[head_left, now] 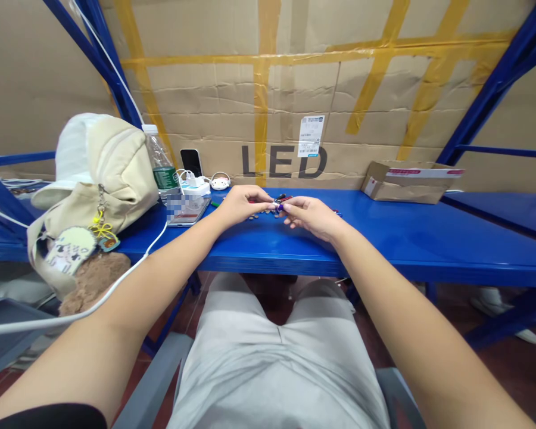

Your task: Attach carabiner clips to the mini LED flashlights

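My left hand (246,204) and my right hand (310,215) meet over the blue table (366,238). Thumb and fingers of each are pinched on one small purple-and-silver piece (280,207), too small for me to name its kind. My left fingertips are at its silver end, my right ones at its purple end. Around and behind my fingers lie several small coloured and metallic pieces, partly covered by my hands. A green piece (215,204) shows left of my left hand, and a few bluish ones (337,213) lie just past my right hand.
At left sit a cream bag (129,155), a water bottle (163,173), a phone (192,213), a white power strip (196,188) and an upright phone (191,162). A white cable (129,280) crosses over my left arm. An open cardboard box (408,183) stands at right; a large carton wall (214,107) closes the back.
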